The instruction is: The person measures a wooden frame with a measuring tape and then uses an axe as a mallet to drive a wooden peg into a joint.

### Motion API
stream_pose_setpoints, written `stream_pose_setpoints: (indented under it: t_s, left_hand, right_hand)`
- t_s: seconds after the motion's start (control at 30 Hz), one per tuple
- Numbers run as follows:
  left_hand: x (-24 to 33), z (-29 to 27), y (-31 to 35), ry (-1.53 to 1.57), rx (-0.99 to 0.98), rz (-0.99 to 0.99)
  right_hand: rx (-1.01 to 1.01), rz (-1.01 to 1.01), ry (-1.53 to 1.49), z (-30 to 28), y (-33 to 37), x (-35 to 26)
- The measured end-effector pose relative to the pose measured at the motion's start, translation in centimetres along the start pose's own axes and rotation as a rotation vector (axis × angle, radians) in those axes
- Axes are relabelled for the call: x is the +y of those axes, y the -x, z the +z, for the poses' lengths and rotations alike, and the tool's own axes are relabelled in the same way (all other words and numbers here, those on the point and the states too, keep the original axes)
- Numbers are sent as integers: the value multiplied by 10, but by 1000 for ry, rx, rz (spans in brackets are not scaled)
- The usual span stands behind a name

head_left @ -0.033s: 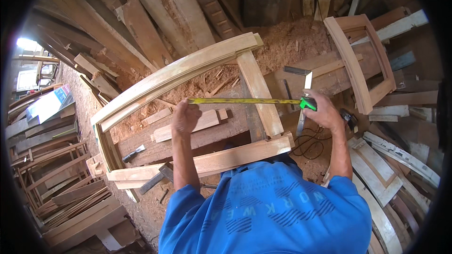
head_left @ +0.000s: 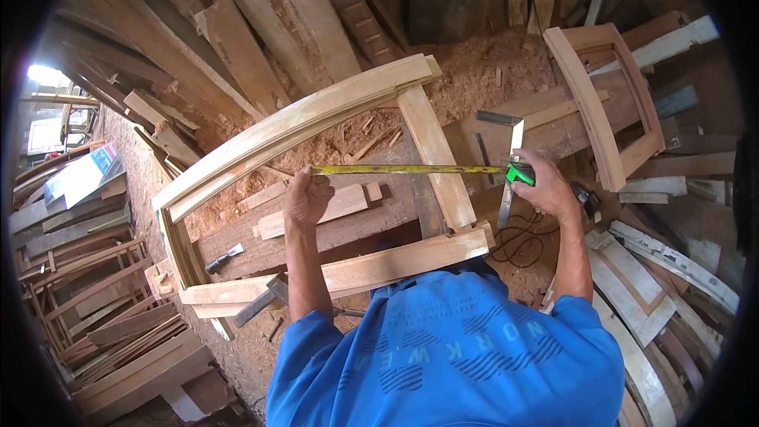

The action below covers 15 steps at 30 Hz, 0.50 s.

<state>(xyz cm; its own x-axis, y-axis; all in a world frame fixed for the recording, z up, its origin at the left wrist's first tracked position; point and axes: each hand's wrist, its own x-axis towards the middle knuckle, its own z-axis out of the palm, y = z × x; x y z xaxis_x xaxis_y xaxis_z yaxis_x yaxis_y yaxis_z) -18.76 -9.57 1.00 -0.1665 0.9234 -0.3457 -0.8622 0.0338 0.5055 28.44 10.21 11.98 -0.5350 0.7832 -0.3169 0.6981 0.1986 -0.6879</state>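
Note:
Between my two hands a yellow tape measure blade [head_left: 411,169] is stretched level above a wooden frame. My left hand [head_left: 309,196] pinches the blade's free end. The green and black tape case [head_left: 521,175] sits in my right hand [head_left: 549,184], fingers wrapped round it. Below lies the frame: a long pale top rail [head_left: 292,125], a right-hand piece [head_left: 437,160] and a bottom rail [head_left: 411,258] near my body. Loose wood strips [head_left: 316,217] rest inside it, under the tape. A square [head_left: 517,136] with a bright blade lies just beyond my right hand.
A smaller wooden frame [head_left: 589,107] stands at the right. A short tool with a shiny blade [head_left: 234,251] lies inside the frame's left end. Dark cord [head_left: 522,239] coils below my right hand. Boards [head_left: 296,24] lean at the back; stacked timber [head_left: 95,292] fills the left.
My left hand has shifted very slightly left with the tape's end. The right hand and tape case have moved a touch to the right. The wooden frame has stayed put.

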Motion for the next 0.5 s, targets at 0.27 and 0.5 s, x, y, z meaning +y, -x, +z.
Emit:
stream_pose_setpoints:
  t_s: [0.27, 0.5]
  left_hand:
    - [-16, -6, -8, 70, 65, -22]
    - [-32, -5, -8, 65, 179, -24]
  right_hand:
    - [-16, 5, -80, 17, 0, 8]
    - [-52, -4, -124, 25, -1, 9]
